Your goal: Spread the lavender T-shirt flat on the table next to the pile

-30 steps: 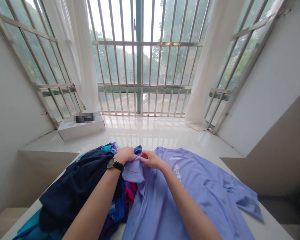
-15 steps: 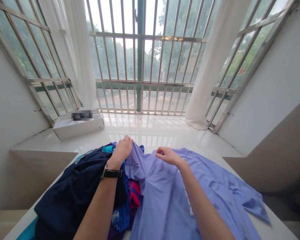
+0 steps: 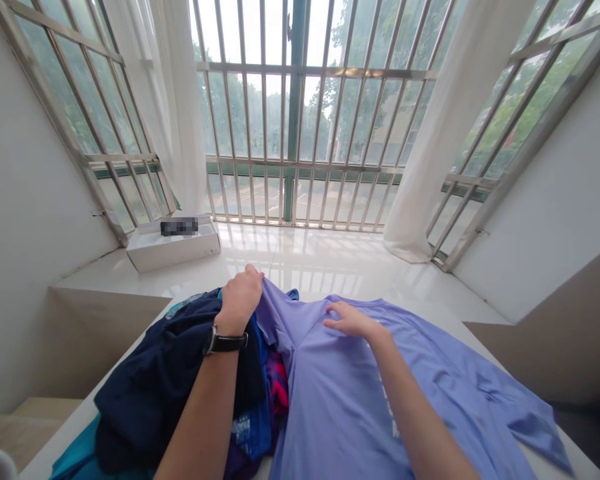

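Purple T-shirt (image 3: 340, 393) looks held taut, left hand (image 3: 240, 300) clamped on its edge by the heap of dark clothes (image 3: 175, 373), right hand (image 3: 350, 320) flat on top, hands well apart to keep it smooth.

Head camera, the single view: worn on the person's head, facing forward and down, close above the left hand (image 3: 240, 300) and right hand (image 3: 354, 321), with a white ledge (image 3: 330, 263) and barred window (image 3: 295, 113) farther ahead

1 left hand (image 3: 240, 300), 1 right hand (image 3: 354, 321), 1 wristwatch (image 3: 225, 343), 1 lavender T-shirt (image 3: 340, 400); beyond the T-shirt: 1 white box (image 3: 173, 257), 2 curtains (image 3: 185, 113) (image 3: 445, 133).
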Tool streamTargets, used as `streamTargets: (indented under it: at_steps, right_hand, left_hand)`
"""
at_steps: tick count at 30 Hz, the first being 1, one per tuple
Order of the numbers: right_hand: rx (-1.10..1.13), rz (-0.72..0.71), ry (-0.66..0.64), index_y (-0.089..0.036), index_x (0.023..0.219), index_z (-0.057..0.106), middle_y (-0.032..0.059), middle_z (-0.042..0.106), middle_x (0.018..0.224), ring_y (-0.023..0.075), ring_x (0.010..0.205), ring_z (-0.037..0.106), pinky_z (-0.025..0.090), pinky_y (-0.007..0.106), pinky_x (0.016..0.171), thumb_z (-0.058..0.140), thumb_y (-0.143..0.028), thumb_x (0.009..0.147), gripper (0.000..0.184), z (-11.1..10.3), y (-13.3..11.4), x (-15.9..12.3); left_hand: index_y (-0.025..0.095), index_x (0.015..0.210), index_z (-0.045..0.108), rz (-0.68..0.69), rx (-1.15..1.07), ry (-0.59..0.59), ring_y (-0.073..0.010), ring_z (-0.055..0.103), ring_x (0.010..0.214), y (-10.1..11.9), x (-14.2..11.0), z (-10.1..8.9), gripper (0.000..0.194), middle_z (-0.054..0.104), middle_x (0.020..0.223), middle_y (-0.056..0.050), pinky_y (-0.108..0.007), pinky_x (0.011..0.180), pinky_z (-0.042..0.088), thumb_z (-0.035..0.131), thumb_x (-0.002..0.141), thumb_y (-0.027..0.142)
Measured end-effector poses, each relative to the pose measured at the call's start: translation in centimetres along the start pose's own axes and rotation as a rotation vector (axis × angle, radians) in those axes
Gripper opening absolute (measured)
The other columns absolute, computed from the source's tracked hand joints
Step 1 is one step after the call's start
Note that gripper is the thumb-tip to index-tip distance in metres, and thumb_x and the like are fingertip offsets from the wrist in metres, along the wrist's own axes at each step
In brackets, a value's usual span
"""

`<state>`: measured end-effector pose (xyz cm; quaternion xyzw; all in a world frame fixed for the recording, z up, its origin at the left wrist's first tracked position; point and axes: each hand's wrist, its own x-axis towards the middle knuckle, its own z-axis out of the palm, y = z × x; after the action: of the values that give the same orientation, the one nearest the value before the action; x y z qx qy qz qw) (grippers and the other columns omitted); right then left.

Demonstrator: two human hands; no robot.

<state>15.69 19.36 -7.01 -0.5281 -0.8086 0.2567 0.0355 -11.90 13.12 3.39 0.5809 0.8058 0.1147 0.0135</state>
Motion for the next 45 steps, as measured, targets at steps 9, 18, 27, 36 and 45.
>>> streamTargets:
  at_steps: [9, 18, 27, 36, 45]
  right_hand:
    - [-0.068, 0.094, 0.011, -0.018, 0.138, 0.055, 0.0151, 0.05, 0.144, 0.0318, 0.134, 0.046, 0.035, 0.039, 0.111, 0.063, -0.045, 0.084, 0.061, 0.0, 0.6, 0.0]
    - [-0.142, 0.248, 0.072, -0.022, 0.155, 0.031, 0.0159, 0.021, 0.163, 0.0387, 0.148, 0.019, 0.019, 0.055, 0.116, 0.053, -0.059, 0.087, 0.08, 2.1, 0.7, 0.9]
    - [-0.134, 0.223, 0.284, -0.018, 0.157, 0.024, 0.0141, 0.019, 0.164, 0.0345, 0.151, 0.012, 0.005, 0.054, 0.12, 0.034, -0.065, 0.094, 0.079, 5.1, 0.3, 0.7]
    - [-0.205, 0.102, 0.344, -0.017, 0.147, 0.044, 0.0151, 0.032, 0.159, 0.032, 0.148, 0.024, 0.021, 0.048, 0.119, 0.052, -0.053, 0.088, 0.07, 1.3, 7.4, -7.6]
    - [-0.283, 0.339, 0.215, -0.017, 0.153, 0.034, 0.014, 0.028, 0.161, 0.0317, 0.149, 0.022, 0.019, 0.044, 0.12, 0.047, -0.064, 0.09, 0.08, 1.9, 10.6, -14.6]
  left_hand:
    - [0.02, 0.077, 0.067, 0.058, -0.071, -0.102, -0.0256, 0.069, 0.086, -2.1, 0.0, -1.2, 0.025, 0.074, 0.085, -0.009, -0.03, 0.071, 0.046, 0.058, 0.088, 0.042]
    - [0.02, 0.095, 0.059, 0.064, -0.441, 0.095, -0.0219, 0.069, 0.081, -1.0, 1.9, 1.8, 0.02, 0.071, 0.079, -0.005, -0.027, 0.071, 0.047, 0.046, 0.098, 0.034]
    - [0.02, 0.108, 0.056, -0.005, -0.286, 0.14, -0.03, 0.07, 0.093, -0.5, 1.7, 2.6, 0.023, 0.072, 0.091, -0.014, -0.034, 0.076, 0.049, 0.04, 0.1, 0.035]
    - [0.019, 0.119, 0.052, -0.053, -0.216, 0.036, -0.0345, 0.068, 0.098, -2.2, 1.4, 1.8, 0.029, 0.07, 0.101, -0.019, -0.042, 0.08, 0.05, 0.036, 0.097, 0.025]
    - [0.022, 0.115, 0.061, -0.067, -0.196, 0.023, -0.0345, 0.065, 0.102, -4.6, 2.2, 1.1, 0.032, 0.067, 0.109, -0.017, -0.042, 0.083, 0.05, 0.046, 0.087, 0.018]
